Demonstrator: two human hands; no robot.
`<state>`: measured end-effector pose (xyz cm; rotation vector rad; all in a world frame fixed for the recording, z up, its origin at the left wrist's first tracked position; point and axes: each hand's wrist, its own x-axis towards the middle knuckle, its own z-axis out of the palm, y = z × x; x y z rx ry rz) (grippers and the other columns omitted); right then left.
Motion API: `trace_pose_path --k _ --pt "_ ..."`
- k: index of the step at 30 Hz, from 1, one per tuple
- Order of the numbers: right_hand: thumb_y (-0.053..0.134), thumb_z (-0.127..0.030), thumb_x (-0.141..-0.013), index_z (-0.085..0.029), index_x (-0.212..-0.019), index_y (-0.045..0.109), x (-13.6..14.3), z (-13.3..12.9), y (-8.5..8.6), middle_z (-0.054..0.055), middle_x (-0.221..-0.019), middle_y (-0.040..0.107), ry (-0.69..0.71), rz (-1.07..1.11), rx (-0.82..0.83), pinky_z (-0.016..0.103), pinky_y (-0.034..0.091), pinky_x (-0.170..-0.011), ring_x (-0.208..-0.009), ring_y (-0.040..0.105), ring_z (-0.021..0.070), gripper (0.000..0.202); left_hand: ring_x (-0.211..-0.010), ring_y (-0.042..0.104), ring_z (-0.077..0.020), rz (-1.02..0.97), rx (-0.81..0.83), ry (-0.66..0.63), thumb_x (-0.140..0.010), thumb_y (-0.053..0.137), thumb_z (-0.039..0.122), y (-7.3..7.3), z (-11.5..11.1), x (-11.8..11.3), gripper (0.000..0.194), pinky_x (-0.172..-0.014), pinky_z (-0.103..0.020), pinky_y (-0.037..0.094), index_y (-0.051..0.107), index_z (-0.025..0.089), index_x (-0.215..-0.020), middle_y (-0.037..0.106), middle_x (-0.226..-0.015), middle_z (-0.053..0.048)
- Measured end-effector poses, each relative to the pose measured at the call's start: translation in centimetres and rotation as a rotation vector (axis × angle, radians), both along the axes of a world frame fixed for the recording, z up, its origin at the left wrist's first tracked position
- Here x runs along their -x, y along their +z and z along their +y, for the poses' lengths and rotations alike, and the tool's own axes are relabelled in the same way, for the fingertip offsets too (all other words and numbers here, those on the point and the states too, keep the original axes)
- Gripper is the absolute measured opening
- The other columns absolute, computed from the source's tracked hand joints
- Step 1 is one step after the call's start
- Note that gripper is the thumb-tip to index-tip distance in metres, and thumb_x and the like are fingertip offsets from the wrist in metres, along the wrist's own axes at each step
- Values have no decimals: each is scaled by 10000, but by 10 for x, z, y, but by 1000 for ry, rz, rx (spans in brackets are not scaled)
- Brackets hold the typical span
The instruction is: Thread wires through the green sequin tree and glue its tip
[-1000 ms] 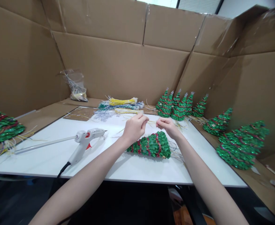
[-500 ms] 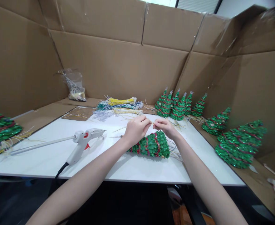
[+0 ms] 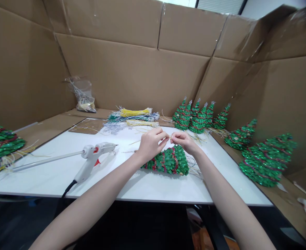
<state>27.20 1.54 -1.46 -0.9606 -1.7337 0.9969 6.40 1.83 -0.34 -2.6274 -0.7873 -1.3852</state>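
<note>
Cardboard walls [image 3: 111, 73] stand around a white counter [image 3: 153, 192] on its far, left and right sides. Over the middle of this counter, the left hand [image 3: 153, 143] and the right hand [image 3: 185, 140] are close to each other, with the fingertips almost meeting. Each grip is closed in a pinch, and between them they grasp a thin yellow wire [image 3: 170, 138], of which only a very small part is visible. Just below the hands, on the side nearer to the person, a green tree [image 3: 168, 161] with red garland lies on its side; its wide base points to the right, and its narrow end is hidden behind the left hand and wrist. Beside the base, loose wires [image 3: 196, 172] spread toward the right forearm. To the left, apart from the tree, rests a white glue gun [image 3: 90, 158] with a red trigger, and a long glue stick [image 3: 48, 161] comes out from its back. Farther away, bundles of wires [image 3: 135, 113] lie near the far wall, and a transparent bag [image 3: 85, 99] stands in the left corner. Several upright trees [image 3: 198, 119] are grouped at the far right.
</note>
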Motion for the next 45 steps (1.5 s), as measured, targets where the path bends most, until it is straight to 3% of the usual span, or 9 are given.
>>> trace_pose_path --k 17,23,31,36,41,45 --pt "709 -471 -771 -176 -693 702 1 -2 2 30 -703 639 2 -1 -23 297 391 -665 -696 540 168 305 -730 579 -139 10 6 -4 -889 558 248 1 -3 0 126 -655 -243 402 653 193 -828 619 -776 -5" --pt "706 -497 -766 -177 -688 698 3 -4 4 28 -683 619 -3 -38 -34 294 380 -638 -678 522 166 330 -710 587 -133 27 40 -19 -896 556 284 4 -4 2 150 -642 -238 400 644 195 -814 637 -772 1" --pt "660 -444 -822 -183 -738 719 5 -7 12 15 -698 576 -23 -49 -62 286 347 -639 -678 462 151 281 -658 556 -110 -14 270 -159 -808 612 209 20 -6 10 69 -622 -233 400 644 184 -752 635 -726 25" --pt "631 -447 -842 -190 -787 737 -7 -6 10 31 -747 585 -75 -43 -104 297 370 -658 -697 470 163 283 -605 524 -98 39 428 -337 -759 612 141 31 -10 24 76 -580 -223 385 650 186 -710 619 -648 38" --pt "586 -474 -872 -193 -835 743 -22 -9 0 45 -762 579 -138 -19 -88 313 388 -672 -694 465 174 325 -614 535 -97 110 515 -410 -732 601 114 24 -12 33 89 -564 -212 393 654 185 -716 614 -666 33" --pt "531 -523 -893 -228 -1027 732 -30 -16 -1 61 -936 598 -35 -141 -55 330 415 -774 -843 506 201 381 -602 519 -90 109 505 -385 -730 618 112 17 -11 31 81 -550 -206 365 659 181 -714 584 -634 43"
